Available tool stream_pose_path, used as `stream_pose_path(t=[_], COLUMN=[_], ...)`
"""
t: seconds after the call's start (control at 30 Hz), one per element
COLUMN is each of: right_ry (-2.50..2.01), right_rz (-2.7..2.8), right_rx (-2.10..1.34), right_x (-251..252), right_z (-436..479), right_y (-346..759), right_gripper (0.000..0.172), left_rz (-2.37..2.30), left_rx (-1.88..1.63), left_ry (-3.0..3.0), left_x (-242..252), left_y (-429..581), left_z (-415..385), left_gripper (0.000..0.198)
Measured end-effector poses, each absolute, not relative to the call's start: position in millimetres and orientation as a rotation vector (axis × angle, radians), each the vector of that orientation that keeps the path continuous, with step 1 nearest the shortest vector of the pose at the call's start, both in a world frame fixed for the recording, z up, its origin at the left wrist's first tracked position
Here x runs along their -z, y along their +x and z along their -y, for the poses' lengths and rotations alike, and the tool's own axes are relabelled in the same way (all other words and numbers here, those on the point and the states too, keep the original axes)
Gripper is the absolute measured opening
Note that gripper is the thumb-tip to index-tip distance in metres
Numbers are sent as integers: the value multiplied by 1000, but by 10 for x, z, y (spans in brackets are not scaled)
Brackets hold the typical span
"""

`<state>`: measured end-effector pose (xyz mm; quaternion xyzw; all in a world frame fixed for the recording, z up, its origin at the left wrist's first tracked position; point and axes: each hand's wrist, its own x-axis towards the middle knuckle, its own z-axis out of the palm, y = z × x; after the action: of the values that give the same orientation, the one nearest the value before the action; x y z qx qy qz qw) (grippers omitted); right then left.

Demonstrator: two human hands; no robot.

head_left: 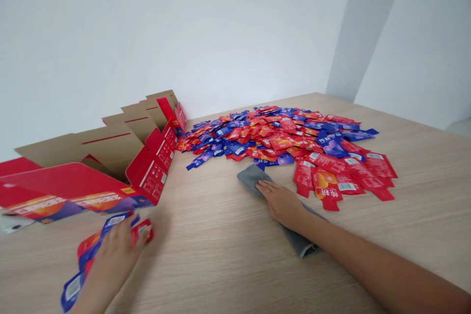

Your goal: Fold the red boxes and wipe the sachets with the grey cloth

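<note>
My left hand (114, 255) lies over a small bunch of red and blue sachets (86, 250) at the near left of the wooden table (221, 255), fingers bent round them and slightly blurred. My right hand (281, 201) rests flat, fingers stretched out, on a grey cloth (250, 176) near the table's middle. Just beyond it spreads a large heap of red and blue sachets (287, 140), its nearest red packets (326, 184) a little right of my fingers.
Several open red-and-brown cardboard display boxes (140, 157) lie in a row along the left, reaching back to the white wall (184, 34). A white object (11, 223) peeks out at the far left edge. The table's far edge runs at the right.
</note>
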<state>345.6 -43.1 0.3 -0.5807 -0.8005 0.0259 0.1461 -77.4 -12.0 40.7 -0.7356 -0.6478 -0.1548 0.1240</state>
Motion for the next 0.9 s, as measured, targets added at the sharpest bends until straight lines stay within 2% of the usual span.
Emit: stream_pose_path(t=[0.17,0.33,0.47,0.57,0.7,0.8,0.9], right_ry=[-1628,-1610,-1611,-1620,-1567,-1480,-1342], right_rz=[2267,2199,2084,1948,1898,2067,2352], right_rx=[-89,-173,-265,-299,-292,-260,-307], right_x=[36,15,29,53,-5,-100,-141], right_z=[412,427,418,382,395,530,689], right_y=[3463,3473,3519,3573,3536,3355,3160], right_gripper=[53,51,48,45,45,48,51], left_rz=[1903,2096,2111,1967,1545,1123,1031], left_rx=[353,251,162,116,60,97,165], left_ry=[-2482,-2359,-2378,-2476,-2724,-2931,-2952], left_x=[-193,-138,-96,-52,-9,31,69], left_y=[135,753,940,956,997,1132,1283], left_z=[-572,-1395,-1566,-1274,-361,370,762], left_gripper=[58,61,57,52,50,57,58])
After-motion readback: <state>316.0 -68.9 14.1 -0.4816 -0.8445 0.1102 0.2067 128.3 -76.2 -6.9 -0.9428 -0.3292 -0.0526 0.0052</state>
